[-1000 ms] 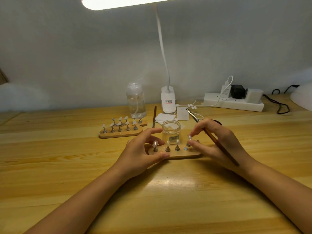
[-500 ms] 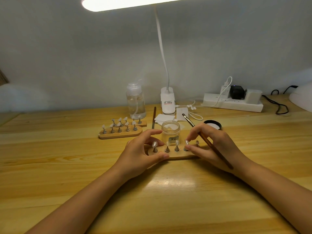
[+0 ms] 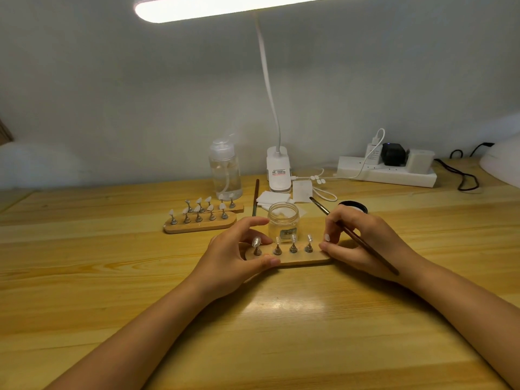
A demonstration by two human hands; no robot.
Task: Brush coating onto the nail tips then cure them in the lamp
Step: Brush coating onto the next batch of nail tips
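Apparently the work sits somewhere between brushing and curing: the near wooden holder lies on the counter with its long axis running left to right, and four nail tips stand upright on its small metal stands, with a fifth pale tip by the right fingertips; whether they already carry coating cannot be read from their faint sheen. The left hand curls round the holder's left end, thumb on the front edge and fingers arched over the back. The right hand pinches the holder's right end with its fingertips while the brush is tucked in its grip, the handle slanting down toward the wrist and the bristle end pointing up and away toward the open glass jar just behind the holder. I would judge the holder is being steadied or readied for a move; curing is not yet done, since the white dome that may be the lamp sits well apart at the far right edge. A second holder of tips waits to the left, behind.
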